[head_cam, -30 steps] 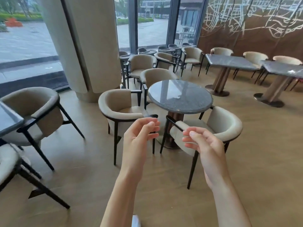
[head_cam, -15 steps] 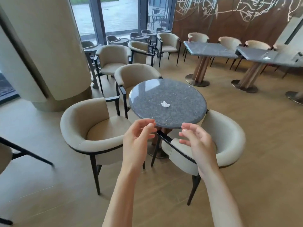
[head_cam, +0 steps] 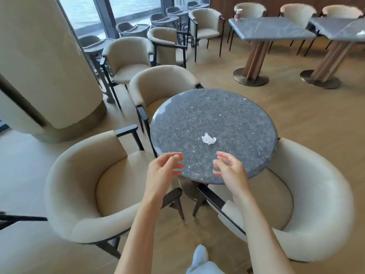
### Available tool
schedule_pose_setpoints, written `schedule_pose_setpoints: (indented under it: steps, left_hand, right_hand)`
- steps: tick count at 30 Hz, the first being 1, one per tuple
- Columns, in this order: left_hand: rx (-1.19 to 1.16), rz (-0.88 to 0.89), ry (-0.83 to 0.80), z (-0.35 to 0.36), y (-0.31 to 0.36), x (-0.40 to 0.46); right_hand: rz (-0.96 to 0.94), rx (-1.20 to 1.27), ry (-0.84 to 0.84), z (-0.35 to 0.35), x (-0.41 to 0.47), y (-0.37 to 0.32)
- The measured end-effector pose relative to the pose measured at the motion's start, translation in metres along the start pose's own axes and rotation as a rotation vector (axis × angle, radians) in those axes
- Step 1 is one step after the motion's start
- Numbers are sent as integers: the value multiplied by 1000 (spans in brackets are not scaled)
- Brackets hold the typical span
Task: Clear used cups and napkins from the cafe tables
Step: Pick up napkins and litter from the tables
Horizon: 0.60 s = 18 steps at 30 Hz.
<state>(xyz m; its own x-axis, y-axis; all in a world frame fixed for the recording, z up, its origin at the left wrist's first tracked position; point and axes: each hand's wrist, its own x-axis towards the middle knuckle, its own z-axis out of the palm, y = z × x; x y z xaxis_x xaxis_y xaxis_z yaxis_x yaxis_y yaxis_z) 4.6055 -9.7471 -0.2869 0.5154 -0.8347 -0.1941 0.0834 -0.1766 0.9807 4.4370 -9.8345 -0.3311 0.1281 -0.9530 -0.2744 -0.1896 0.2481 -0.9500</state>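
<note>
One crumpled white napkin [head_cam: 208, 138] lay on the round dark speckled table [head_cam: 243, 115], a little toward the near edge and roughly midway across it, with nothing touching it. Both hands hovered over that near edge, just short of the napkin and apart from it. The left hand [head_cam: 162, 171] sat to the napkin's near left with its fingers [head_cam: 176, 157] loosely spread and pointing inward, holding nothing. The right hand [head_cam: 230, 171] mirrored it on the near right, fingers [head_cam: 221, 156] relaxed and slightly bent, also holding nothing; a clear gap stayed between the two hands.

Three beige tub chairs ringed the table: one at the near left [head_cam: 83, 186], one at the near right [head_cam: 316, 194] and one on the far side [head_cam: 158, 84], its back rim close to the tabletop. A dark armrest [head_cam: 212, 195] of the right chair reached under the table's near edge. Below, a light-coloured shoe [head_cam: 200, 254] showed on the wooden floor [head_cam: 316, 119].

Farther off, a thick cream column [head_cam: 39, 56] stood at the left. More beige chairs [head_cam: 128, 56] clustered by the windows. Two rectangular grey tables [head_cam: 270, 29] on wooden pedestals stood at the far right; a small white scrap [head_cam: 361, 33] lay on the farther one, too small to identify, and a blurred cup-like object [head_cam: 238, 13] stood behind the nearer one.
</note>
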Motion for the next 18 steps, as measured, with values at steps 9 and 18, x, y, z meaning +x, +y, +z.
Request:
schedule_pose_setpoints:
  steps: [9,18]
  left_hand:
    - [114,-105,-30,31,-35,158]
    - [332,-219,-362,118,-124,300]
  right_hand:
    - [172,-170,47,13,143,17]
    - [247,-277,51,42,254,69]
